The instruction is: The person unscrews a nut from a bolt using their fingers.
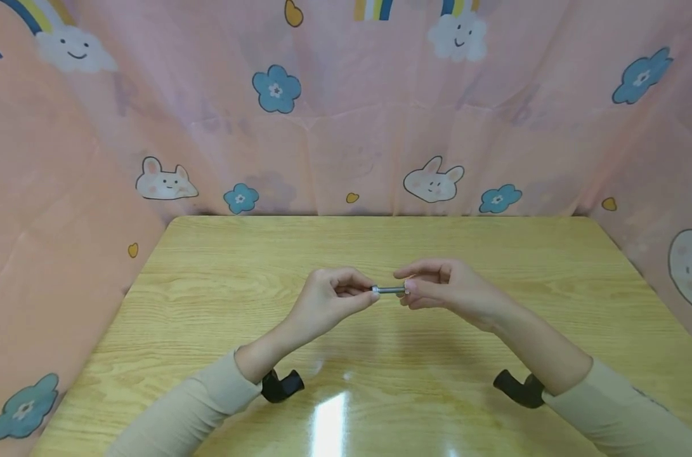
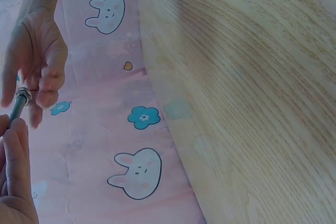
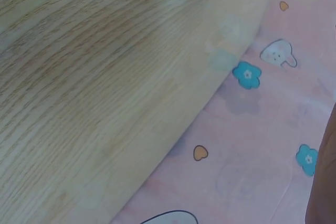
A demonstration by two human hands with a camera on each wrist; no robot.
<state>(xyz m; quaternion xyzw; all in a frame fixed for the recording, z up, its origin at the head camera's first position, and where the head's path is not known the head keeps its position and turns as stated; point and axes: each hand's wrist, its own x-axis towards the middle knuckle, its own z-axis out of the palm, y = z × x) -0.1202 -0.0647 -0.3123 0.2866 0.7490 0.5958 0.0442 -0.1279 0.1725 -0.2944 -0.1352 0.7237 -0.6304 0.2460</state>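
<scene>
A silver bolt [image 1: 390,290] lies level between the two hands, above the table. My left hand [image 1: 331,295] pinches one end of it between thumb and fingertips. At the other end sits a hex nut [image 2: 23,94], seen end-on in the left wrist view. The thumb and curled fingers of my right hand [image 1: 445,289] are round this nut, while the index finger reaches out above. In the left wrist view, the right hand's palm faces the camera behind the nut. The right wrist view has only a strip of skin at its right edge, with the bolt out of sight.
Beneath the hands is a wood-grain table [image 1: 220,273]. A pink patterned curtain [image 1: 334,146] stands along its back edge and both sides. Black wrist mounts [image 1: 283,386] show at both cuffs. Light glares on the table's near part.
</scene>
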